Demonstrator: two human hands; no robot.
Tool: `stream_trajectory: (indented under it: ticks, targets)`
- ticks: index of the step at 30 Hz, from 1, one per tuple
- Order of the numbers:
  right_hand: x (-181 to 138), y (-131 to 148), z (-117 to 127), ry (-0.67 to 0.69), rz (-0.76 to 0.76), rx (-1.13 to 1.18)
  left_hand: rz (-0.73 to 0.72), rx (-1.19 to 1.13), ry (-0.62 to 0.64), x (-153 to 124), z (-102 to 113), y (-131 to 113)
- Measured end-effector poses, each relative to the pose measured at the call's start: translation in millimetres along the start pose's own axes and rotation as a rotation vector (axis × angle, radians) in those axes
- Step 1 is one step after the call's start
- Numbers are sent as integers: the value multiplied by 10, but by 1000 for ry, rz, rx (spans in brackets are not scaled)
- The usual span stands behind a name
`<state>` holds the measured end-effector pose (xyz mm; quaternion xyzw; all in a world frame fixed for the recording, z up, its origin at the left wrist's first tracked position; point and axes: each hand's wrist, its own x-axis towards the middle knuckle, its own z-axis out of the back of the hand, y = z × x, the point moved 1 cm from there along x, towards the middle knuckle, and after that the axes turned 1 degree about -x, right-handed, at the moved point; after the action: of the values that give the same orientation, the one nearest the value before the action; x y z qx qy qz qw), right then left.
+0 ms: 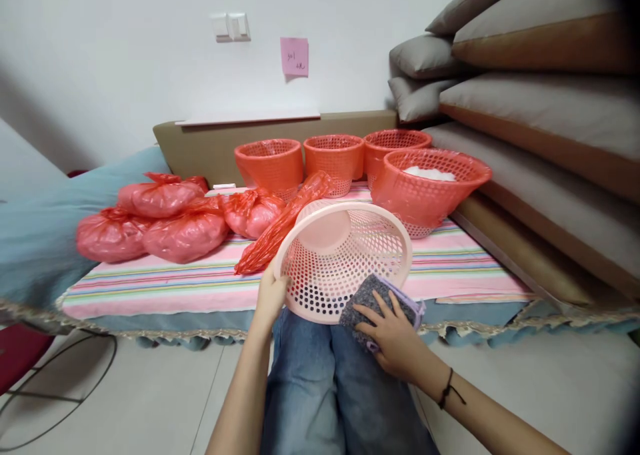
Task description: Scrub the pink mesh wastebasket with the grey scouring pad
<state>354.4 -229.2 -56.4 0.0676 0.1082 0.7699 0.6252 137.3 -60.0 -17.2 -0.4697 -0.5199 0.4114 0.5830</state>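
A pale pink perforated plastic basket (345, 241) is tilted over my lap, its open mouth facing me. My left hand (273, 291) is closed on the basket's left rim. At the lower right rim, my right hand (387, 331) presses a folded grey cleaning cloth (367, 301) with purple edging against the basket. The fingers of that hand lie across the cloth, and its thumb is partly hidden. Just behind the basket's left side lies a twisted red plastic bag (285, 228).
Several red-lined baskets (270, 165) stand at the back; the nearest lined basket (425, 188) holds something white. Several tied red bags (185, 235) sit at left on the striped cloth (165, 288). Stacked cushions (545, 135) rise at right. A stool (50, 395) stands lower left.
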Motion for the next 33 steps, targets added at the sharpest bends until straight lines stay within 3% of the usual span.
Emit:
stream_trajectory:
  ticks: [4, 7, 11, 14, 16, 18, 21, 25, 33]
  targets:
    - [55, -66, 215, 19, -45, 80, -108, 136, 88, 62, 37, -184]
    - [257, -135, 410, -63, -38, 361, -161, 109, 75, -64, -79, -94]
    - [738, -271, 660, -379, 56, 799, -82, 40, 9, -301, -274, 215]
    - [1200, -378, 718, -714, 64, 816, 1, -13, -27, -390, -346, 370]
    - [1531, -425, 632, -835, 48, 736, 25, -44, -38, -399, -353, 406]
    - [1856, -438, 448, -793, 0, 682, 25, -73, -20, -387, -343, 411]
    - [2243, -388, 93, -598, -91, 661, 27, -106, 16, -363, -310, 426]
    - [2495, -297, -233, -490, -124, 695, 70, -148, 41, -316, -236, 507]
    - [2513, -426, -236, -282, -73, 768, 121, -232, 69, -267, -158, 604]
